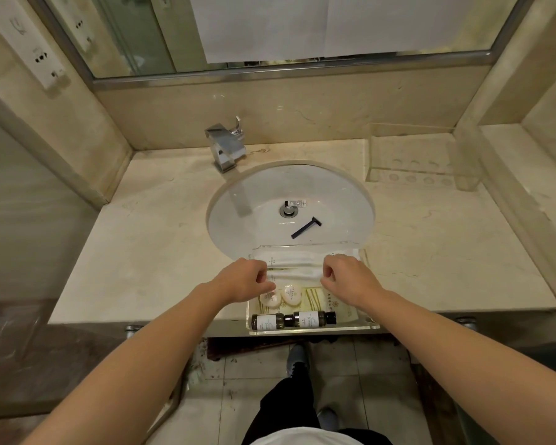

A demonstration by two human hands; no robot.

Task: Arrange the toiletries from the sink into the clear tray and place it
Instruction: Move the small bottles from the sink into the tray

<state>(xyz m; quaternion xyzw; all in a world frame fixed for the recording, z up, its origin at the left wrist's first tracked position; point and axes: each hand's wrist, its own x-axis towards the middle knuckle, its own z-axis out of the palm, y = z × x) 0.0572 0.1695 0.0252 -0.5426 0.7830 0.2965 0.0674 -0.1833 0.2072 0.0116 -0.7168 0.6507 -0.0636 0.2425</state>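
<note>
Head camera: your fingers on the left hand are curled in a pinch at the left end of the white sachets, and the right hand pinches the right end the same way; whether each pinch truly holds a packet or only presses on it, I cannot tell. The sachets lie across the far part of the clear tray, long axis running left to right between your two hands.

Nearer you in the tray sit two round wrapped soaps, touching each other, just below your left hand, with a yellowish printed packet beside them. Along the near wall, two dark bottles lie end to end, also left to right.

What remains lies beyond your fingers, in the sink basin. The blue razor is just past the tray's far edge, its handle slanting from near-left to far-right with the head at the far end; your right hand looks the nearer one. Farther on, a small tube lies just beyond the drain. Nothing stands between hands and razor except the tray's far wall, so I judge you would lift over it. The faucet stands well clear at the far left on the bench.
</note>
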